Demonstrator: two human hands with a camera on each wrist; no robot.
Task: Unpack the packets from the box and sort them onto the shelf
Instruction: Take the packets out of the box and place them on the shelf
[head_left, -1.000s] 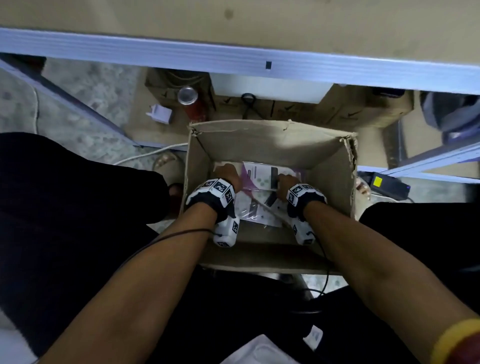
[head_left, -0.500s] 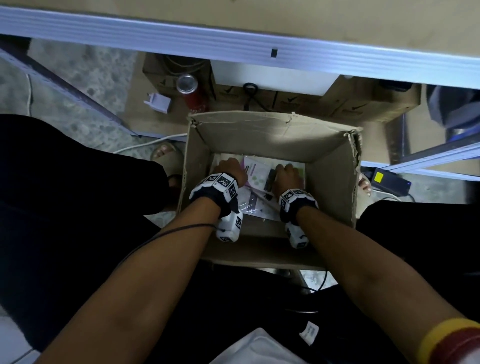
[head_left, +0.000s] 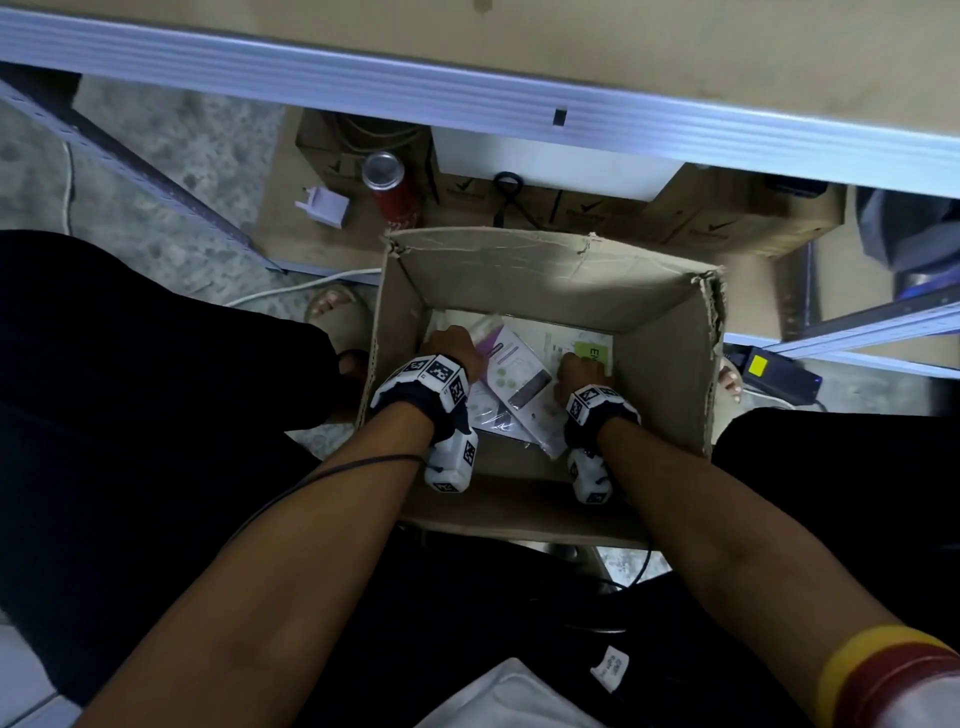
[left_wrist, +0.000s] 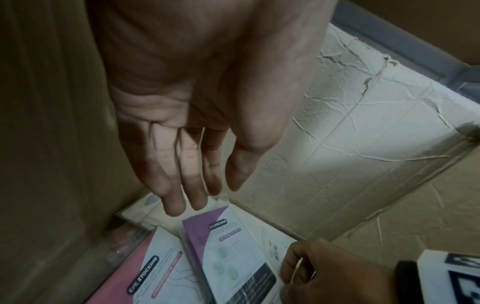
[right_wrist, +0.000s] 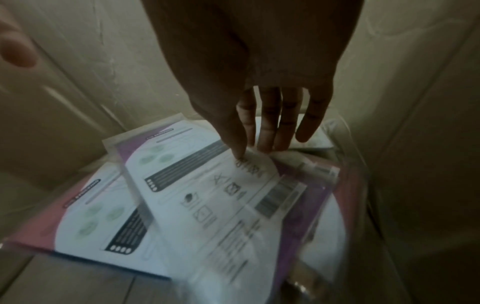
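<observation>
Open brown cardboard box (head_left: 545, 270) on the floor, flat purple-and-white plastic-wrapped packet (left_wrist: 228, 259) lying inside on other packets, left hand (left_wrist: 197, 115) above it, grip apart, fingers straight, right hand (right_wrist: 259, 72) pinching the packet's edge.

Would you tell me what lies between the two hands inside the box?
The purple-topped packet lies between left hand and right hand, shown in the head view.

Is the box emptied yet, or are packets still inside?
Not emptied. Several packets lie overlapping on the bottom of the box, purple-cornered and pink-cornered ones; both hands reach in. The exact count cannot be told.
</observation>
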